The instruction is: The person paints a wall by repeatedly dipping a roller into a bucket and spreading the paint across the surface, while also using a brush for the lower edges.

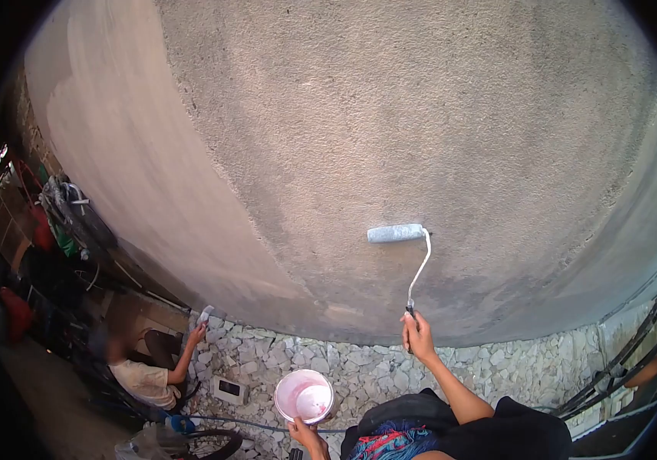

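Note:
My right hand (419, 337) is closed round the dark handle of a paint roller (396, 233). The roller's pale blue-grey sleeve lies level against the rough grey wall (420, 138), and its white bent frame runs down to my grip. Low in the view, my left hand (307, 437) grips the near rim of a white bucket (304, 396). Its inside is stained pink, with a pale patch at the bottom. Part of my left hand is hidden at the lower edge. The wall is smoother and paler on the left.
Broken stone rubble (374, 372) covers the ground along the wall's foot. At left, a seated person (148, 376) holds a brush (205, 314) near the wall. A small box (229, 389) lies on the rubble, a hose (255, 424) behind the bucket. Dark cables (620, 376) run at right.

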The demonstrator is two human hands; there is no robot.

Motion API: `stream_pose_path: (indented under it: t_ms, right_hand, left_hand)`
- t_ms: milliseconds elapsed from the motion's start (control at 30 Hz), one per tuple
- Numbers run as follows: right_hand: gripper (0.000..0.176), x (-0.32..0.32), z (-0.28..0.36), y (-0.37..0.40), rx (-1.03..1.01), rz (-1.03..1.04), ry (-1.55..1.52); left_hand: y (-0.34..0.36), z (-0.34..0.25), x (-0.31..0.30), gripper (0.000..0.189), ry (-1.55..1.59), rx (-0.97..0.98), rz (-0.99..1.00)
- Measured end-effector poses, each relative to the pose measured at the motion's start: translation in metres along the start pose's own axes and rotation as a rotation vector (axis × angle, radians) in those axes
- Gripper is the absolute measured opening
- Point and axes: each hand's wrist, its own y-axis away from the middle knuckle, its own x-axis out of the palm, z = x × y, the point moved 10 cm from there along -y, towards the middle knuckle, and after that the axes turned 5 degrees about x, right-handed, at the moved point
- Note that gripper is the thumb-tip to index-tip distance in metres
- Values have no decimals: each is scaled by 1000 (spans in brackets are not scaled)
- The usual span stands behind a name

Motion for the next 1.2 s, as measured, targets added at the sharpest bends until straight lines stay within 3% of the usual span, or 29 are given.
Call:
stream_pose_path:
  t_ms: [200, 433, 567, 733, 767, 800, 900, 967, 1033, 1067, 1200]
  right_hand:
    - [33, 41, 123, -26, -25, 116, -94]
    - [37, 107, 259, -50, -227, 157, -185]
    - [37, 121, 239, -50, -275, 129, -220]
    - [35, 109, 149, -28, -186, -36, -184]
    - [35, 111, 155, -28, -191, -31, -182]
    - [35, 113, 159, -27, -177, -28, -204]
    - [34, 124, 198, -29, -177, 1, -288]
    - [34, 127, 233, -39, -201, 30, -347]
    - [33, 143, 261, -46, -226, 188, -377]
    - [33, 141, 268, -48, -227, 193, -375]
    - [33, 132, 264, -51, -219, 311, -318]
  left_hand:
    - [7, -18, 11, 19, 4, 23, -19]
    - [19, -16, 1, 21, 6, 47, -5]
    - [40, -23, -9, 20, 40, 67, -54]
    - [41, 4, -55, 18, 74, 53, -149]
    - [52, -8, -54, 17, 59, 42, -170]
    - [61, -18, -65, 31, -139, -33, -331]
    - [32, 8, -92, 33, -277, -63, -232]
    - [42, -7, -85, 33, -252, -79, -269]
    - [35, -10, -82, 34, -103, 88, -193]
    - [42, -26, -63, 15, 79, 67, -180]
    - [31, -20, -61, 23, 81, 97, -167]
